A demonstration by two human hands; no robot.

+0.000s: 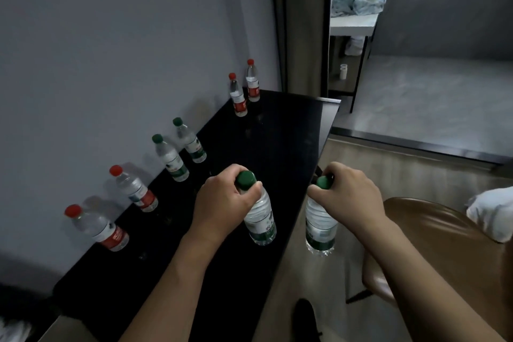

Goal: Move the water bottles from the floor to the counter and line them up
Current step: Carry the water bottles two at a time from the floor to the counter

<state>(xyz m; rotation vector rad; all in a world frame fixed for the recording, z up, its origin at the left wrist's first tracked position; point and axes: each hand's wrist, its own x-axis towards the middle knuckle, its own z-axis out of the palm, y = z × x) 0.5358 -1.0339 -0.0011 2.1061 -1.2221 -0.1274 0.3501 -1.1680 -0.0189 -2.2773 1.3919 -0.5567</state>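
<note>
Nearest thing on the right is a brown chair (433,247), with something white (491,214) sitting at its far right edge. The left hand (222,203) has its fingers curled round the neck of a green-capped bottle (261,219), just under the cap. That bottle has clear water in it and a green label, and it's over the near part of the black counter (277,133); can't tell if its base is actually touching down. The right hand (349,194) grips a second green-capped bottle (319,228) the same way, at the neck. It's also full of clear water, and it hangs just off the counter's right edge, over the floor (374,153).

Along the wall (111,50) on the left there's a row already standing on the counter. Near to far: a red-capped bottle (102,230), another red-capped bottle (136,191), then a green-capped one (170,159) and a further green-capped one (191,143). After a gap, at the far end, there's a red-capped pair (245,89) close together. All upright, all look filled with water.

Past the counter is a white table (352,25) with a pile of cloth (358,3) on top.
</note>
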